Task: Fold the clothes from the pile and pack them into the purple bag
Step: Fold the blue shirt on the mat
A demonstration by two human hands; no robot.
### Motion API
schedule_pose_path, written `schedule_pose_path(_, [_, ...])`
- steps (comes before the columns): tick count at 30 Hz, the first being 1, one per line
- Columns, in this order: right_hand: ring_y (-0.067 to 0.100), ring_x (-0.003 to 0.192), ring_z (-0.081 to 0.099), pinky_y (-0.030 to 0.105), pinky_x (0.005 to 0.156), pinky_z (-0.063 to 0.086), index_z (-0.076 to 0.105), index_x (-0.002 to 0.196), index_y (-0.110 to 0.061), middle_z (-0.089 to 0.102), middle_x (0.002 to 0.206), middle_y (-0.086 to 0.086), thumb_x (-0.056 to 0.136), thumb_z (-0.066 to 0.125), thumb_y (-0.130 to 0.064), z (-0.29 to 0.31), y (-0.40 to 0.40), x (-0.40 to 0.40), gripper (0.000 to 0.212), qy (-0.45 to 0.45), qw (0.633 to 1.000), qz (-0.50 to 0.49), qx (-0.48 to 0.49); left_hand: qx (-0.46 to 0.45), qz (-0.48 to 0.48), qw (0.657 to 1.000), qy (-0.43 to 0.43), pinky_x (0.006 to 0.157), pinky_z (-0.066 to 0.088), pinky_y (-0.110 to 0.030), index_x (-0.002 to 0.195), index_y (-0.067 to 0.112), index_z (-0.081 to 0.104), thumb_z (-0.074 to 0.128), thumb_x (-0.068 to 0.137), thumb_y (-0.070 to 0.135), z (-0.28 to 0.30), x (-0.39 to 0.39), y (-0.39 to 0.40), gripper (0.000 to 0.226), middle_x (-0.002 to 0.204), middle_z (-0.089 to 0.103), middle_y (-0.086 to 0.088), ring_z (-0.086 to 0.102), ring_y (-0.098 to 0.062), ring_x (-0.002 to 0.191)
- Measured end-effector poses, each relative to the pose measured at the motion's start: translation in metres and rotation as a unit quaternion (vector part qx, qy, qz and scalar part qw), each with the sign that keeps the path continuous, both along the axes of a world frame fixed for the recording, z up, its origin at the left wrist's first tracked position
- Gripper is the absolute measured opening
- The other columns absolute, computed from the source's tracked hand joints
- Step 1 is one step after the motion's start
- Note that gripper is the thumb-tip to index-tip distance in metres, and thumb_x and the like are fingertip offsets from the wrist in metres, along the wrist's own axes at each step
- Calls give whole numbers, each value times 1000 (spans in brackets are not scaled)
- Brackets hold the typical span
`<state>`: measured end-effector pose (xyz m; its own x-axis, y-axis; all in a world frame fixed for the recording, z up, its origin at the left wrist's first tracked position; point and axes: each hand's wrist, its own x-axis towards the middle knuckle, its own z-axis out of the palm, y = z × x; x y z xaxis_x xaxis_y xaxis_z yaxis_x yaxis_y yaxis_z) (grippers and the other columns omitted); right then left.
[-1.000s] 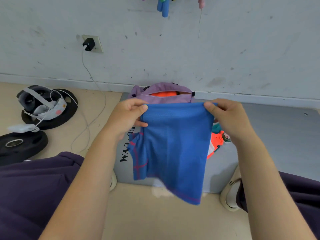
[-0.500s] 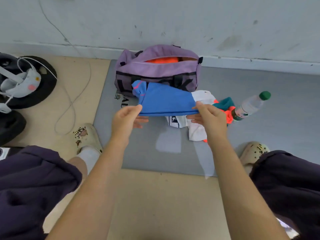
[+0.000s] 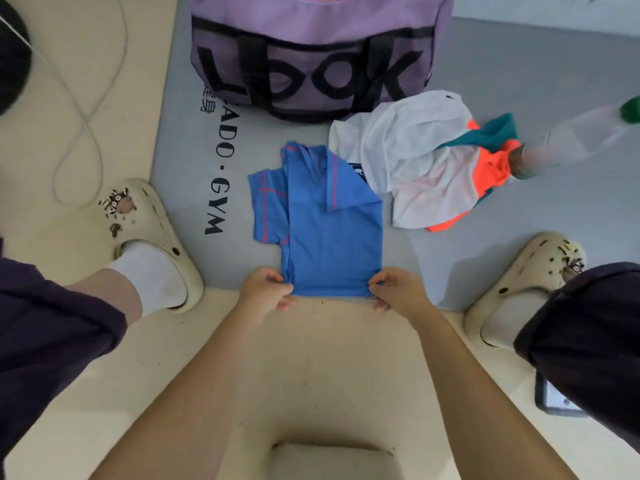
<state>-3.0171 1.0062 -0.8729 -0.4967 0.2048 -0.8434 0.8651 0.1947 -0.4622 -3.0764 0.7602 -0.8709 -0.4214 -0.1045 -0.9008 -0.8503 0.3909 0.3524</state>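
Observation:
A blue shirt [image 3: 329, 233] with pink seams lies flat on the grey mat [image 3: 536, 81], partly folded, one sleeve sticking out to the left. My left hand [image 3: 266, 291] pinches its near left corner and my right hand [image 3: 394, 289] pinches its near right corner at the mat's front edge. The purple bag [image 3: 311, 46] with black lettering stands behind the shirt, with something orange showing at its top opening. A pile of white, orange and teal clothes [image 3: 426, 161] lies to the right of the shirt.
A plastic bottle with a green cap [image 3: 571, 136] lies right of the pile. My two cream clogs [image 3: 149, 230] [image 3: 530, 282] flank the mat's front edge. A white cable [image 3: 86, 109] loops on the beige floor at left. A dark device [image 3: 554, 400] lies near my right knee.
The blue shirt went from hanging in the air in front of the bag down onto the mat. Both hands came toward me and lower, still pinching its corners. The view tilted downward.

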Motion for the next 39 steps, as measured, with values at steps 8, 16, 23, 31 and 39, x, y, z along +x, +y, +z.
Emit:
schedule_pose_path(8, [21,75,58,33,71,46,63,88,-13,66,82,1,88,58,-25,23,26,-72,12,190,946,70,254,-221,-373,794,425,67,48,-42,86,10,58,64,89,29,15,-50,41,20,92,58,-8,57,-29,87])
schedule_pose_path(16, [29,148,13,54,117,11,32,149,-40,22,160,-4,97,35,-58,-12,21,-156,55,274,818,401,309,-218,-517,724,400,119,9,-56,157,21,16,45,85,72,-43,-66,45,92,165,10,-10,2,-30,152])
schedule_pose_path(23, [45,141,20,59,113,14,33,149,-27,28,156,13,99,36,-49,-25,102,-201,55,182,800,284,497,-250,-499,701,444,119,7,-59,156,17,19,34,86,74,-65,-68,51,92,164,11,-11,4,-30,152])
schedule_pose_path(31, [33,101,53,45,81,42,60,116,-9,56,111,13,75,72,-53,-11,15,-146,61,352,775,404,336,-260,-480,709,446,120,6,-57,157,16,13,37,85,75,-69,-68,54,96,165,8,-7,3,-26,152])
schedule_pose_path(39, [37,90,55,45,75,41,58,94,-2,59,96,18,92,52,-19,-14,34,-173,18,304,876,52,370,-259,-473,718,439,118,15,-56,155,15,23,43,83,75,-59,-65,51,96,164,16,-8,12,-28,151])
